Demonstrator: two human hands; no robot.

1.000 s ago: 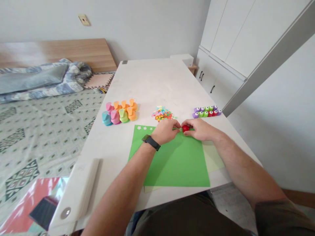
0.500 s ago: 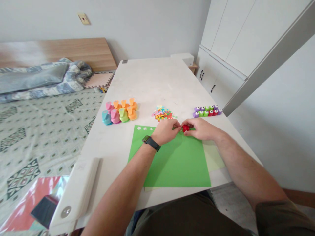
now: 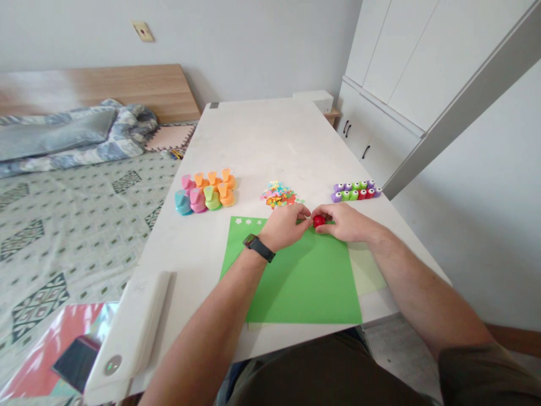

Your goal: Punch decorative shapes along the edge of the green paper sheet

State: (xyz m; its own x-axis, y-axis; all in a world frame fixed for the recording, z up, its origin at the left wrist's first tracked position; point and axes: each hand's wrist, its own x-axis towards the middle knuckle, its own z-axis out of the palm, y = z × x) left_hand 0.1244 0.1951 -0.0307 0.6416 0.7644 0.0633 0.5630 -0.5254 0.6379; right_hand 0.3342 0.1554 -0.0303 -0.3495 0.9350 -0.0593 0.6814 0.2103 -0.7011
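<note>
The right hand (image 3: 344, 223) is pinching a small red rounded object (image 3: 319, 221) at the top edge of a green paper sheet (image 3: 304, 287), while the left hand (image 3: 285, 228) is gripping that edge just beside it.
</note>
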